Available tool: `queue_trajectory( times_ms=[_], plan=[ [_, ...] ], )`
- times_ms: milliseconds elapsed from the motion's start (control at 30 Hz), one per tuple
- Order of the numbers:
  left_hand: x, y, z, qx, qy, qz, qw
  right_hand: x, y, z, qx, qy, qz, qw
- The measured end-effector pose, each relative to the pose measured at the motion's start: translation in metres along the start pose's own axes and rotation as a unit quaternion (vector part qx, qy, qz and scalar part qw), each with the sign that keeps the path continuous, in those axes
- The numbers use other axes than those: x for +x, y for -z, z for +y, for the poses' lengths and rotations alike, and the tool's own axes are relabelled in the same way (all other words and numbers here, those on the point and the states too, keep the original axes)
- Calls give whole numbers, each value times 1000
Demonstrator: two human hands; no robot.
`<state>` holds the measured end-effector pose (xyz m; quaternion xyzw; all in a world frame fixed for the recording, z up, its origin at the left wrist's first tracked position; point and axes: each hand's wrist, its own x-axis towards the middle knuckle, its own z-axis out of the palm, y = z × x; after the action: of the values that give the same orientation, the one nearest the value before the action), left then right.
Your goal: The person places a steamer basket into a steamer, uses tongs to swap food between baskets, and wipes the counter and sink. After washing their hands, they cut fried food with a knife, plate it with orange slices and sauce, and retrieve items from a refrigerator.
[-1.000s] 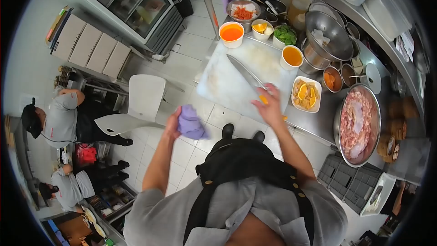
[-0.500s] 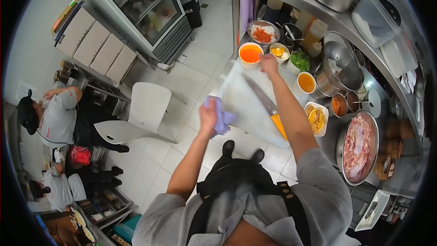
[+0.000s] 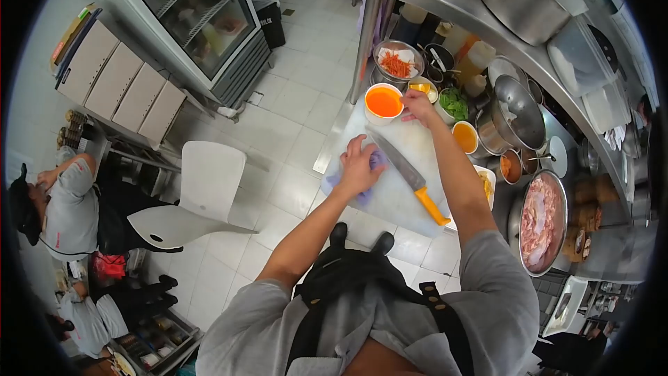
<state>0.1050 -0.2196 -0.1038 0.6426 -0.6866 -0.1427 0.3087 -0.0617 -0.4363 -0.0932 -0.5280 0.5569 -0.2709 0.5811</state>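
My left hand (image 3: 358, 167) is spread over a crumpled purple cloth (image 3: 376, 160) on the white cutting board (image 3: 396, 209). My right hand (image 3: 419, 107) is at the right rim of a white tub (image 3: 383, 104) of orange liquid; its fingers are bent, and whether they grip the rim is unclear. A large knife with a yellow handle (image 3: 432, 207) lies on the board between my arms, its blade pointing toward the tub. Beside my right hand stands a small cup (image 3: 421, 88) with orange pieces.
Behind the board are a bowl of shredded carrot (image 3: 398, 64), green leaves (image 3: 454, 104), a tub of amber liquid (image 3: 465, 137) and a steel bowl (image 3: 516, 108). Raw meat (image 3: 541, 226) fills a basin at right. A white chair (image 3: 212, 177) and two people are at left.
My left hand has come down from the air onto the board with the purple cloth and spread its fingers. My right hand has stayed beside the tub. The whole view has shifted slightly.
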Motion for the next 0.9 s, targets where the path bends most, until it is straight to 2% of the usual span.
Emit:
queue_trajectory(
  times_ms=[33, 67, 100, 133, 167, 200, 233, 267, 300, 333, 400, 433, 500, 733, 833, 900],
  plan=[
    [9, -7, 0, -64, -1, 89, 994, -5, -2, -1, -63, -41, 23, 997],
    [21, -21, -6, -65, -2, 91, 994, -10, -4, -3, -126, -81, 46, 988],
    [33, -34, -11, -230, 81, 92, 965, -17, -8, -2, -127, -81, 45, 988],
    [46, -44, -11, -389, 160, 92, 903, -24, -13, -5, -312, 59, 117, 941],
    [58, -47, -1, -392, 160, 95, 901, -26, -16, -5, -478, 194, 181, 837],
    [67, -51, 11, -517, 264, 134, 803, -23, -21, -7, -452, 262, 157, 838],
    [75, -54, 21, -623, 354, 169, 677, -16, -27, -11, -454, 263, 156, 837],
    [79, -60, 29, -624, 355, 171, 675, -11, -34, -15, -480, 372, 92, 789],
    [85, -64, 35, -650, 364, 202, 636, -6, -41, -18, -496, 475, 26, 726],
    [90, -67, 38, -674, 371, 233, 595, -10, -49, -29, -496, 477, 25, 725],
    [98, -67, 41, -665, 383, 266, 583, -29, -59, -55, -572, 311, -35, 758],
    [103, -67, 42, -656, 393, 298, 571, -24, -58, -55, -573, 312, -36, 757],
    [110, -71, 35, -645, 411, 308, 567, -6, -52, -56, -564, 332, -120, 746],
    [128, -57, 29, -616, 463, 334, 543, 1, -39, -55, -548, 314, -167, 757],
    [128, -49, 26, -594, 480, 322, 559, 1, -36, -43, -524, 364, -159, 753],
    [124, -59, 16, -622, 443, 305, 568, -1, -32, -43, -525, 445, -143, 711]
  ],
)
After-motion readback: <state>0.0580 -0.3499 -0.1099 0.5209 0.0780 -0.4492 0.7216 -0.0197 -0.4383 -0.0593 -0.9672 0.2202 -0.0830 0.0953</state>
